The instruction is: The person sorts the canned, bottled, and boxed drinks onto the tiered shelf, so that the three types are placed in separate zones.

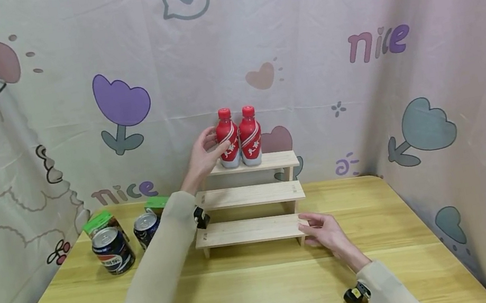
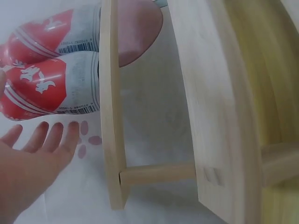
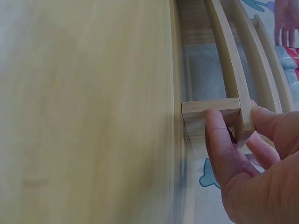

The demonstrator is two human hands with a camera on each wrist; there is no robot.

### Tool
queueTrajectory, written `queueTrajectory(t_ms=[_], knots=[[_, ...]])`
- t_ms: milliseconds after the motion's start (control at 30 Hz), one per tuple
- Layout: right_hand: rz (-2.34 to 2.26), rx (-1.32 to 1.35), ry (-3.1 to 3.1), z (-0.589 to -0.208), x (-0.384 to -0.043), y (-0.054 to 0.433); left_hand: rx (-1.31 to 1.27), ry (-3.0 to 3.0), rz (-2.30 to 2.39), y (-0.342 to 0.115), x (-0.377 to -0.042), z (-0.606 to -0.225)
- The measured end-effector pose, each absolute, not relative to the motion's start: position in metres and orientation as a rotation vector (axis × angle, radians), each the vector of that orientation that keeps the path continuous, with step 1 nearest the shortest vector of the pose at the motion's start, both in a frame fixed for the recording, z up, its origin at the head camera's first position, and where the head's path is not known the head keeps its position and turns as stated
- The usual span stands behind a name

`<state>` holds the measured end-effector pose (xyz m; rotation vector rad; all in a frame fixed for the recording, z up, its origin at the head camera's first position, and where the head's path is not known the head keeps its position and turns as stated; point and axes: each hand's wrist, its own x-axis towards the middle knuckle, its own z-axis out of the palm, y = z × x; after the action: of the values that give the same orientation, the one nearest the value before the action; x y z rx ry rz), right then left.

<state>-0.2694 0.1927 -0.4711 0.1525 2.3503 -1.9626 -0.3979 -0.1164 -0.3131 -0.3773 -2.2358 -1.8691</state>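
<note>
Bottles [image 1: 251, 137], both red, stand side by side on the top step of the wooden rack [image 1: 250, 195] in the head view. The left hand [image 1: 206, 155] lies loosely open at the left one, probably guiding it; the right hand [image 1: 326, 234] grips the bottom step's end, seemingly as a brace. The left wrist view adds straight fingers [image 2: 70, 137] clear of the bottle; thumb contact is hard to tell. The right wrist view reveals one finger [image 3: 218, 140] against the leg [image 3: 196, 106].
</note>
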Motion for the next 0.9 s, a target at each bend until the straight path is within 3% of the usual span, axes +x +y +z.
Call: queueTrajectory(t_ms=[900], knots=[[-1.947,0.134,2.362,-0.474,-0.272,0.195,-0.324,-2.44,-1.736,-0.199,-0.324,-0.337]])
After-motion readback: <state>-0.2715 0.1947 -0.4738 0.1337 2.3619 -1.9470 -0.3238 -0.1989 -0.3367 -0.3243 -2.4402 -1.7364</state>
